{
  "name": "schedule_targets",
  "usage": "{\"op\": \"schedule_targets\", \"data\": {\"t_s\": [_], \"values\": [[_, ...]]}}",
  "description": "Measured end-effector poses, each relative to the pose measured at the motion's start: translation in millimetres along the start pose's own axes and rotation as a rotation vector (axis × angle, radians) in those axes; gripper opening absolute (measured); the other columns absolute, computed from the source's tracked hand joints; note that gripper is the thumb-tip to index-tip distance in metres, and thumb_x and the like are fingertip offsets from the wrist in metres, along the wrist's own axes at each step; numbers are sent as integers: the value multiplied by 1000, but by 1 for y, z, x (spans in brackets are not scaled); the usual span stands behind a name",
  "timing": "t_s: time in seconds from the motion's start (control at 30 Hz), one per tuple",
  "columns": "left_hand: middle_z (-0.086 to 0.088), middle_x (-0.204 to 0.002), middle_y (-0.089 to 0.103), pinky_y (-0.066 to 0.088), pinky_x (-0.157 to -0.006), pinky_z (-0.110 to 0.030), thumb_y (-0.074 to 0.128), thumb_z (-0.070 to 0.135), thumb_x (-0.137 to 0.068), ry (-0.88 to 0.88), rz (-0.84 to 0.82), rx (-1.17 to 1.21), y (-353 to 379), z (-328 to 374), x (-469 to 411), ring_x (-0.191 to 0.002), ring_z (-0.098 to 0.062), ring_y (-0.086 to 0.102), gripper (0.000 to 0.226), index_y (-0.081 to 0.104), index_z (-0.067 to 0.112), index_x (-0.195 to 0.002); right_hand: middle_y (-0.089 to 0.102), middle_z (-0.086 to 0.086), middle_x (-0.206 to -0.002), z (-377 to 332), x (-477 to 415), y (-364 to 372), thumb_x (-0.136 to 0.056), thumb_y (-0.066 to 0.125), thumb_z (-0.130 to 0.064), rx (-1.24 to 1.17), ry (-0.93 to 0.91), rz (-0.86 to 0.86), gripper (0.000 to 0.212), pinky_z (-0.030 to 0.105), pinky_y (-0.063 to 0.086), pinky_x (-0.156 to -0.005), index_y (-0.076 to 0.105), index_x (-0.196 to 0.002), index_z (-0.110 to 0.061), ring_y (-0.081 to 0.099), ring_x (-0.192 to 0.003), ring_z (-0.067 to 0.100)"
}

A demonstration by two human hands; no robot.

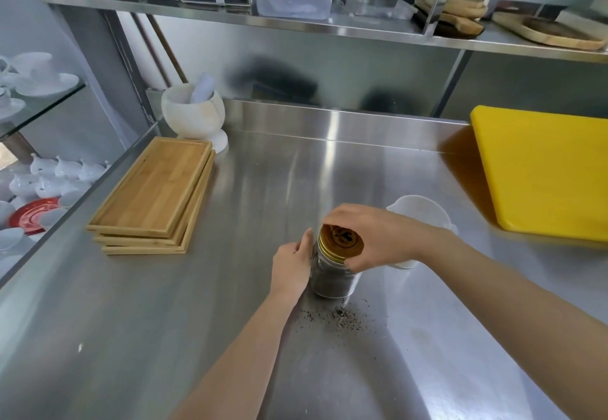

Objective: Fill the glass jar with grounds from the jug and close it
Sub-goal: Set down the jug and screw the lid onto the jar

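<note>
A glass jar (332, 280) holding dark grounds stands upright on the steel counter (263, 189). A gold-rimmed brown lid (342, 240) sits on its mouth. My right hand (371, 237) grips the lid from the right, fingers wrapped around its rim. My left hand (294, 266) holds the jar's left side. A white plastic jug (422, 212) stands just behind my right hand, partly hidden by it; its inside cannot be seen.
Spilled grounds (342, 314) lie scattered in front of the jar. Stacked bamboo trays (154, 196) sit at the left, a white mortar with pestle (194, 110) behind them. A yellow cutting board (546, 169) lies at the right. A shelf runs overhead; white crockery fills glass shelves at far left.
</note>
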State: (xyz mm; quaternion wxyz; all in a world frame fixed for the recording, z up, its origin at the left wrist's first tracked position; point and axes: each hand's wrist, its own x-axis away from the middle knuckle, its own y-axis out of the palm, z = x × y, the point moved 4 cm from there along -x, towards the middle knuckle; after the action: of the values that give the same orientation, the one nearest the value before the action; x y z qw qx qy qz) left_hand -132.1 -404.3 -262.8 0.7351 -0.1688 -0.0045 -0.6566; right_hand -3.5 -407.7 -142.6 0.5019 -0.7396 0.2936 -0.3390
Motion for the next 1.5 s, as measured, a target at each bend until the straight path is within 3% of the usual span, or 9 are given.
{"op": "schedule_targets", "data": {"t_s": [0.23, 0.43, 0.57, 0.73, 0.93, 1.03, 1.13, 1.27, 1.5], "values": [[-6, -53, 40, 32, -58, -34, 41, 50, -91, 4, -4, -61, 0, -3, -4, -58, -24, 40, 57, 32, 11, -51, 52, -4, -109, 3, -5, -3, -72, 66, -54, 63, 100, -11, 59, 32, 47, -79, 49, -120, -25, 50, -97, 16], [-5, -51, 40, 31, -59, -34, 41, 48, -93, 6, -31, -77, 0, 2, -1, -55, -25, 38, 58, 35, 12, -47, 61, -2, -106, 2, -7, -6, -65, 37, -85, 424, 253, 24, 82, 31, 43, -69, 50, -115, -22, 56, -87, 20], [-3, -49, 37, 28, -58, -34, 42, 46, -93, 20, -34, -92, -3, 5, 1, -54, -24, 34, 58, 31, 14, -46, 40, -10, -133, 3, -5, -9, -70, 64, -63, 111, 150, -99, 82, 36, 44, -90, 26, -138, -38, 42, -118, 12], [-3, -51, 35, 27, -56, -34, 41, 47, -93, 38, -37, -121, -4, 7, 2, -56, -23, 31, 57, 28, 13, -48, 47, -5, -125, -7, -6, -13, -74, 71, -26, 57, 27, -147, 65, 33, 45, -89, 41, -132, -32, 43, -113, 12], [-4, -51, 41, 28, -53, -34, 38, 47, -94, 54, -45, -168, -6, 11, 5, -55, -25, 38, 58, 34, 11, -49, 56, -3, -80, -2, -8, -8, -66, 35, -86, 415, 296, 44, 76, 30, 45, -63, 54, -94, -18, 54, -71, 19], [-6, -51, 43, 29, -55, -35, 36, 47, -94, 57, -46, -208, -6, 13, 4, -59, -30, 43, 60, 35, 10, -47, 64, 0, -104, 7, -6, -8, -59, 27, -90, 300, 337, 72, 88, 37, 50, -79, 52, -112, -24, 59, -90, 21], [-4, -51, 43, 33, -59, -33, 35, 46, -95, 77, -40, -231, -8, 15, 5, -62, -30, 46, 59, 35, 13, -46, 43, -5, -133, 10, -2, -6, -67, 63, -67, 62, 227, -90, 82, 39, 42, -96, 30, -137, -38, 41, -120, 15], [-3, -50, 43, 33, -58, -32, 36, 44, -96, 77, -40, -230, -8, 17, 7, -60, -28, 45, 59, 33, 13, -46, 44, -4, -129, 0, -3, -1, -72, 73, -30, 5, 44, -74, 69, 39, 41, -96, 39, -132, -33, 39, -115, 12], [-15, -66, 54, 36, -63, -35, 34, 48, -94, 40, -34, -226, -7, 13, 6, -67, -33, 51, 58, 40, 12, -49, 62, 0, -87, 0, -1, -3, -70, 32, -83, 375, 357, 160, 73, 32, 47, -66, 54, -95, -17, 59, -76, 21]]}}
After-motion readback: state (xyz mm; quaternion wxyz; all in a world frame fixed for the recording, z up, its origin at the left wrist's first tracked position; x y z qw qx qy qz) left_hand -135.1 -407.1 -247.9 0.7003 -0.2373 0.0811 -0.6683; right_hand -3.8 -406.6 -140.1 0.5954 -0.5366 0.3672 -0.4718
